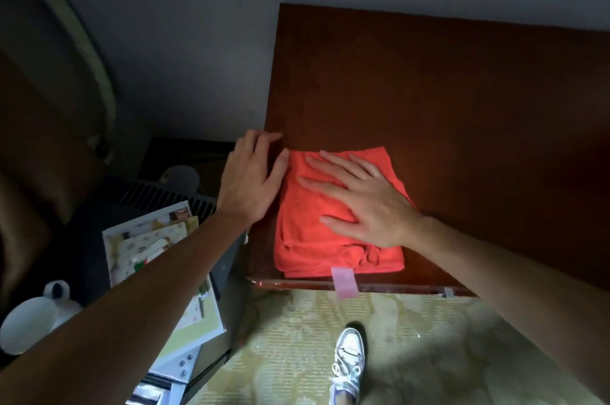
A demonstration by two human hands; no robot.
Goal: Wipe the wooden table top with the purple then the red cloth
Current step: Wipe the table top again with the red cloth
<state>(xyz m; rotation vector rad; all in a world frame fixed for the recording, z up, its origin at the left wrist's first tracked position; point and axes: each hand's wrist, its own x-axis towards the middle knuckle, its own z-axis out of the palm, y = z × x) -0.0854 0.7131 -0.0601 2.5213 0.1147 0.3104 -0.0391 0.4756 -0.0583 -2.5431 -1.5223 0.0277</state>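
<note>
Red-cloth step, by the look of it. Red cloth (pixel 340 216) folded at counter (pixel 462 100) near-left corner. Right hand (pixel 369 206) flat on top, fingers open; left hand (pixel 252 173) at counter edge, open, empty. Purple cloth not visible. Next: press and sweep across bare wood.

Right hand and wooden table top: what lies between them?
The folded red cloth lies flat under the right hand on the table top, seen in the head view.

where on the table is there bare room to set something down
The dark wooden table top is bare beyond and right of the folded red cloth, up to the wall. The near-left corner is crowded: cloth, right hand flat on it, left hand at the edge.
</note>
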